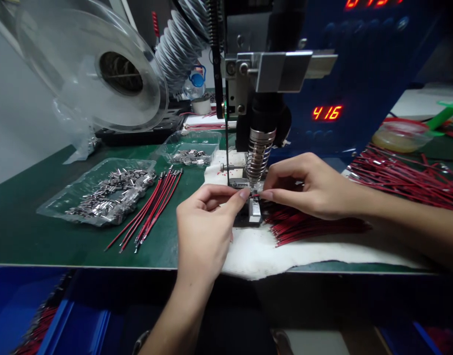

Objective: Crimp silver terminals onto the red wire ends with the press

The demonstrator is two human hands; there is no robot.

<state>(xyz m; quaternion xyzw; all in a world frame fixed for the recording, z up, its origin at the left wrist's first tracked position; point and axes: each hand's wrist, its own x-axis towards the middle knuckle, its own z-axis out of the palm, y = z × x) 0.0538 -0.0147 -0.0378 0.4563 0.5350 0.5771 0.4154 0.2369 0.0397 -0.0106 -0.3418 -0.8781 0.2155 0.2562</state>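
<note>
My left hand (206, 222) is closed in a pinch at the left side of a small metal fixture (254, 211) under the machine's spring-wrapped head (261, 153). What its fingertips hold is too small to make out. From the right, my right hand (315, 190) pinches thumb against finger on what looks like a short red wire (255, 195), which lies at the fixture between both sets of fingertips. Under the right hand, a bundle of red wires (303, 229) rests on a white cloth (248, 256).
Left on the green table (22, 212) lie finished-looking red wires with metal ends (150, 209), beside clear trays (52, 207) of small metal parts. A large clear reel (78, 64) stands behind. More red wires (414, 177) pile at right, near a tub (400, 135).
</note>
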